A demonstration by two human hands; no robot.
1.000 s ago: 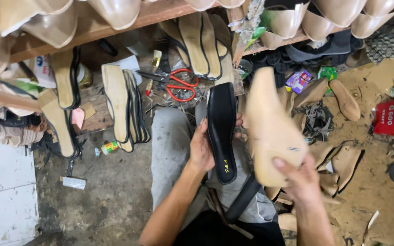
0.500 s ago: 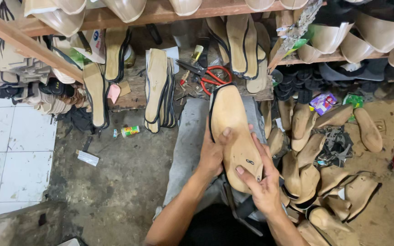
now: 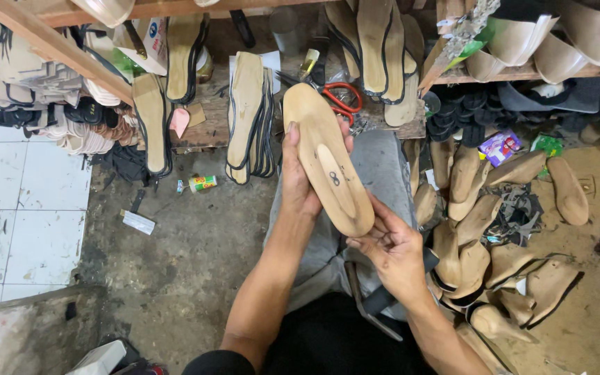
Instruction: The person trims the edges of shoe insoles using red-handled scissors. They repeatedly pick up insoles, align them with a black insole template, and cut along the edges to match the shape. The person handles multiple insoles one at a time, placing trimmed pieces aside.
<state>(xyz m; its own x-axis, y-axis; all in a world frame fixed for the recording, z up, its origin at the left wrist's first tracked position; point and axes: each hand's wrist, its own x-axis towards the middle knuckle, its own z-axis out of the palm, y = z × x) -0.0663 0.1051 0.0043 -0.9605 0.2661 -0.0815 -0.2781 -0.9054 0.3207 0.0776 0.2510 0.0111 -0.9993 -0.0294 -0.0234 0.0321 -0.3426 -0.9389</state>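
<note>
I hold a tan wooden shoe last sole-up above my lap, its toe pointing away from me. My left hand grips its left edge, fingers reaching up along the side. At the heel end my right hand cups the last from below. A black insole seems to lie pressed under the last, mostly hidden by it. Red-handled scissors lie just beyond the toe, on the low workbench.
Tan insoles with black edging lean against the wooden bench. A heap of wooden lasts lies on the floor at right. A small can and white tiles are at left. Shelves of lasts hang overhead.
The last, held apart from the black insole a second ago, has come over it sole-up between both hands. My head has moved, shifting the view left and downward.
</note>
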